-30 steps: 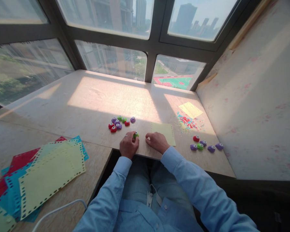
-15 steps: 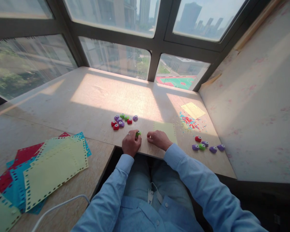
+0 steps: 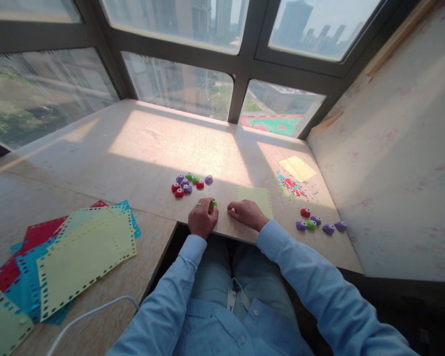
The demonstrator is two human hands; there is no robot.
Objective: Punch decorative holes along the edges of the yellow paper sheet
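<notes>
The left hand (image 3: 202, 218) is clamped on the green punch (image 3: 213, 203), located at its thumb side. The right hand (image 3: 247, 214), near it, is curled; its grip cannot be determined. A pale yellow sheet (image 3: 254, 196) extends beyond the right hand.

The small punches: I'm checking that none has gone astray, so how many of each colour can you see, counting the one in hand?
Purple punches: 8
Red punches: 4
Green punches: 4, one of them in the left hand
Total in view: 16
</notes>
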